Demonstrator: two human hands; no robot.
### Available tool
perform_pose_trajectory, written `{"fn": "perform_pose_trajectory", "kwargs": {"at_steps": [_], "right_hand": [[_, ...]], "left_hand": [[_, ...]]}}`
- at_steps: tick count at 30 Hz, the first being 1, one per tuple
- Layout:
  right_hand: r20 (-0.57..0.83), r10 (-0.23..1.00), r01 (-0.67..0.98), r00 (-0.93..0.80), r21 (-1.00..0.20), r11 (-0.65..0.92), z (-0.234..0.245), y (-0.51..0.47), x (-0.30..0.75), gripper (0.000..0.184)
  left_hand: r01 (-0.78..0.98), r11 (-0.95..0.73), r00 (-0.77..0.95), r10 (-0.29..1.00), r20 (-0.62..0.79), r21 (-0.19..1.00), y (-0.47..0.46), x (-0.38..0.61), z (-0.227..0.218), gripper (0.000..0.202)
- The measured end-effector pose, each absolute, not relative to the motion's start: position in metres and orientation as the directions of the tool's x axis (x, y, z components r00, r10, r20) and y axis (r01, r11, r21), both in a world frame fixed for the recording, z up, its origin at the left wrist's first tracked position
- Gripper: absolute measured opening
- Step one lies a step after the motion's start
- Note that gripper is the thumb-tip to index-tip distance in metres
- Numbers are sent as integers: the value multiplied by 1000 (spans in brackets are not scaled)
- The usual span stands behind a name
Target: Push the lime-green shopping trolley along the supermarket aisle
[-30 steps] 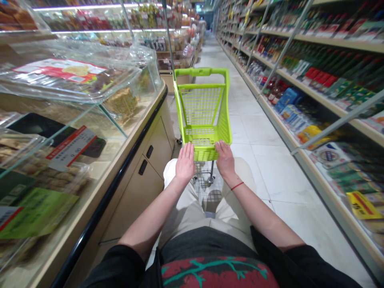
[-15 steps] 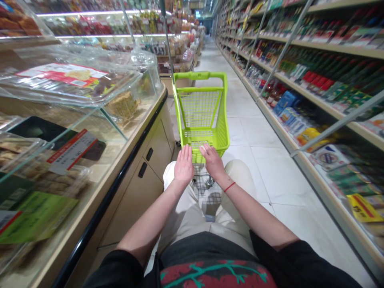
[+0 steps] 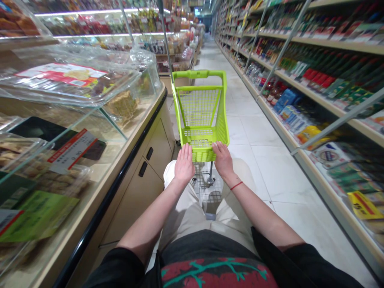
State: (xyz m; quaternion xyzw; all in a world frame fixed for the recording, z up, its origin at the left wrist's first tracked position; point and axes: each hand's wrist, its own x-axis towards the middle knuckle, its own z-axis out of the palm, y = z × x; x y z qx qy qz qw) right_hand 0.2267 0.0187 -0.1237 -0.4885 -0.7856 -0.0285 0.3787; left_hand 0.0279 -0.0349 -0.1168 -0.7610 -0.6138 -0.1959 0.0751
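Along a supermarket aisle, what do we have at the hands?

— We show the left hand (image 3: 184, 163) and the right hand (image 3: 223, 159) on the rear rim (image 3: 203, 155) of a lime-green plastic shopping cart (image 3: 199, 108); the cart stands on the tile floor (image 3: 255, 128) just ahead of our beige trousers (image 3: 192, 212).

And the fingers?

— Those of the left hand lie straight and open on the rim; those of the right hand drape over it, lightly bent; how firmly they press, we cannot tell.

What do the hands carry?

— Only the cart; we see no goods in its basket, whose mesh floor (image 3: 201, 143) shows.

And about us?

— On our left, a glass display case (image 3: 60, 124) of wrapped baked goods; on our right, packed store shelves (image 3: 330, 80) with a yellow price tag (image 3: 364, 205).
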Motion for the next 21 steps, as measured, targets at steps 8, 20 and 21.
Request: {"fn": "perform_pose_trajectory", "kwargs": {"at_steps": [8, 20, 21], "right_hand": [[552, 713, 686, -432, -312, 657, -103, 9, 155, 48], [592, 692, 706, -412, -272, 654, -115, 16, 217, 56], [599, 699, 719, -391, -275, 638, -115, 17, 225, 57]], "left_hand": [[958, -243, 172, 912, 373, 151, -37, 27, -113, 84], [955, -259, 187, 903, 386, 144, -38, 27, -112, 84], [955, -260, 187, 902, 388, 145, -38, 27, -112, 84]]}}
